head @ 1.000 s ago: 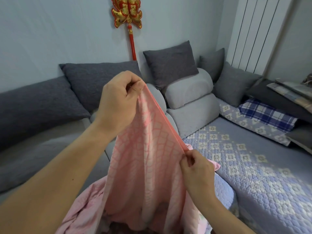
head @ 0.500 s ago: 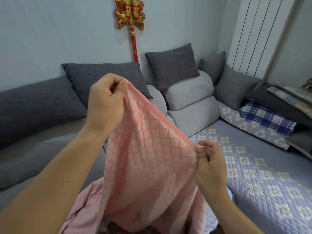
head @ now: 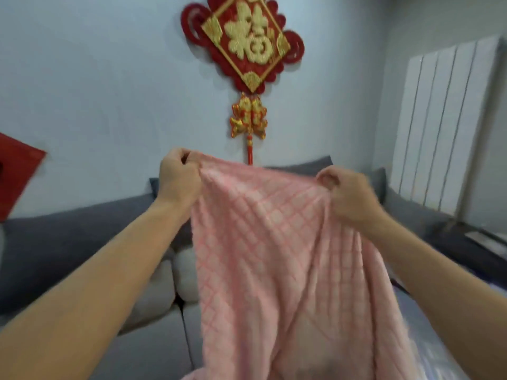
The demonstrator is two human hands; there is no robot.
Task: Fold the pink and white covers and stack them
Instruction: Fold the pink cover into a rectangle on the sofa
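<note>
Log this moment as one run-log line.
stage: spreading cover | left hand: grips top edge | right hand: grips top edge | pink cover: hanging, unfolded

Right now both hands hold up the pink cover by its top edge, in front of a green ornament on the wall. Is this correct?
Not quite: the ornament is red and gold, not green, as the head view shows. The left hand and right hand do hold the pink cover by its top edge.

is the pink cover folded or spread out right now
Spread, not folded: the pink cover hangs open in one layer, its top edge pinched between the left hand and right hand.
</note>
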